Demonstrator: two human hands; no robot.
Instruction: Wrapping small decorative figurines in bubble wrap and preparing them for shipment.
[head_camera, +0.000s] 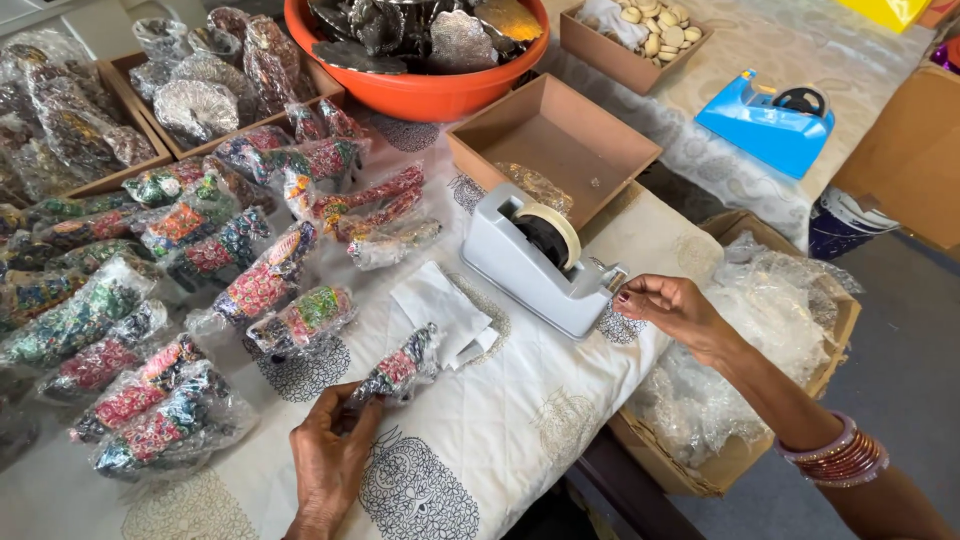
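Observation:
My left hand (330, 455) grips one end of a small colourful figure wrapped in clear plastic (402, 368), which lies over the white patterned cloth (500, 420). My right hand (672, 308) pinches the end of the tape at the front of a grey tape dispenser (535, 262), thumb and fingertips together at the cutter. White paper pieces (440, 305) lie between the wrapped figure and the dispenser.
Several plastic-wrapped colourful figures (200, 270) cover the left of the table. An open cardboard box (555, 140), an orange bowl (420, 95) of metal pieces and a blue tape dispenser (768, 122) stand behind. A box of clear bags (760, 330) sits at the right.

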